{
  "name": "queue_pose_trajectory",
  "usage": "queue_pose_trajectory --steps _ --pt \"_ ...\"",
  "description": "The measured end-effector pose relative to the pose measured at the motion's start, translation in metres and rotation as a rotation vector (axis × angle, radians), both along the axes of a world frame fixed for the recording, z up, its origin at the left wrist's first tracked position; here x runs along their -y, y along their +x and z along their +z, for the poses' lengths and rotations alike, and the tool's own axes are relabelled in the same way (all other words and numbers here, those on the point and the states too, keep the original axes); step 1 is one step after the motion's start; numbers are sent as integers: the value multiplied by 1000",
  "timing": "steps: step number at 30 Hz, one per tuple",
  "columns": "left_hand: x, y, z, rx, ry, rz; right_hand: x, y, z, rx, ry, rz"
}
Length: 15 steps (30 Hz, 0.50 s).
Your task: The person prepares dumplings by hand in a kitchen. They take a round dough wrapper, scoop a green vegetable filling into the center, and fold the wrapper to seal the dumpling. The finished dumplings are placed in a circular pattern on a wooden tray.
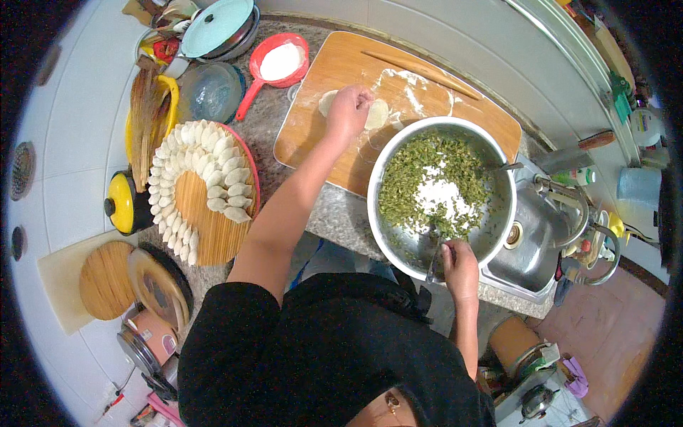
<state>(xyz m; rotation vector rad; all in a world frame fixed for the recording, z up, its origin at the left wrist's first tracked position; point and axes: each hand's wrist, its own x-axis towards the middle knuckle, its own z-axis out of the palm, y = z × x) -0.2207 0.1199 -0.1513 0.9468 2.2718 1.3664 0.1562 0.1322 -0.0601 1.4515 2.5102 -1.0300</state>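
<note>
My left hand (pixel 349 112) is over the wooden board (pixel 299 128), fingers drawn together beside a round dough wrapper (pixel 377 114); another wrapper (pixel 327 102) lies partly under the hand. Whether the fingers pinch anything is hidden. My right hand (pixel 461 267) grips a metal utensil (pixel 435 261) at the near rim of a large metal bowl (pixel 375 187). The utensil's end reaches into chopped green filling (pixel 405 181) with a white heap (pixel 440 197) on it. A tapered wooden rolling pin (pixel 421 74) lies along the board's far side, near scattered flour.
Rows of shaped dumplings (pixel 213 144) sit on a round tray (pixel 205 235) at left. Beyond it stand a glass bowl (pixel 212 92) and a red handled bowl (pixel 256 58) of white powder. A steel sink (pixel 525 256) adjoins the metal bowl; a cleaver (pixel 563 160) stands behind the sink.
</note>
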Motion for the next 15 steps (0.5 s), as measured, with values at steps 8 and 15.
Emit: queue_pose_trajectory --steps 8,15 --pt "-76 3 -22 518 164 -8 -1 4 -5 -25 16 -5" --pt "-75 12 -47 -771 -115 -626 1 10 0 -71 23 -3"
